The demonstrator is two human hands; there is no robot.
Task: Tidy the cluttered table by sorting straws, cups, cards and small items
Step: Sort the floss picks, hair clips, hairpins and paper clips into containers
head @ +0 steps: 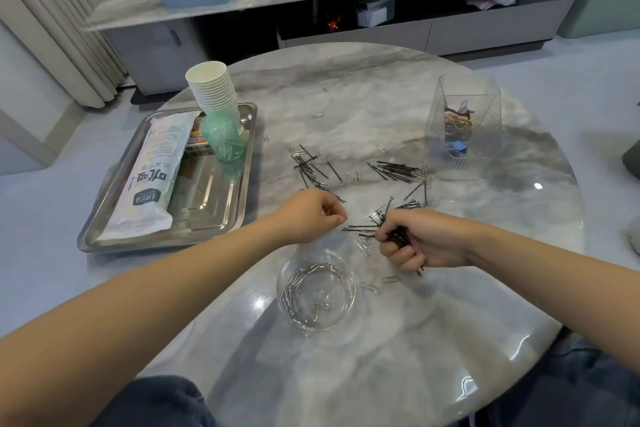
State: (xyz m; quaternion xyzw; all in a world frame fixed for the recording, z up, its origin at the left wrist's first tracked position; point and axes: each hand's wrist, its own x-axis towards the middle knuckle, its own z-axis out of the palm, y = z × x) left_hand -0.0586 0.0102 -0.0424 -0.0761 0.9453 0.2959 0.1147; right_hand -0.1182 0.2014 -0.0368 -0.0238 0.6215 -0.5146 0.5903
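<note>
Marble table (398,340), sorting in progress.

- Right hand (420,243): fingers curled round a bundle of black bobby pins (398,238), apparently banked in the fist so more can be added.
- Left hand (313,215): fingers curled with tips together near loose pins; whether they pinch anything cannot be told.
- Glass bowl (317,291): just before both hands, holds paper clips (304,282), likely their collecting point.
- Unsorted pins and clips (394,170): scattered mid-table.
- Clear organiser (464,125): far right, holds hair ties.
- Steel tray (221,218): left, bears the straw packet (152,177) and the stacked paper cups (213,90).
</note>
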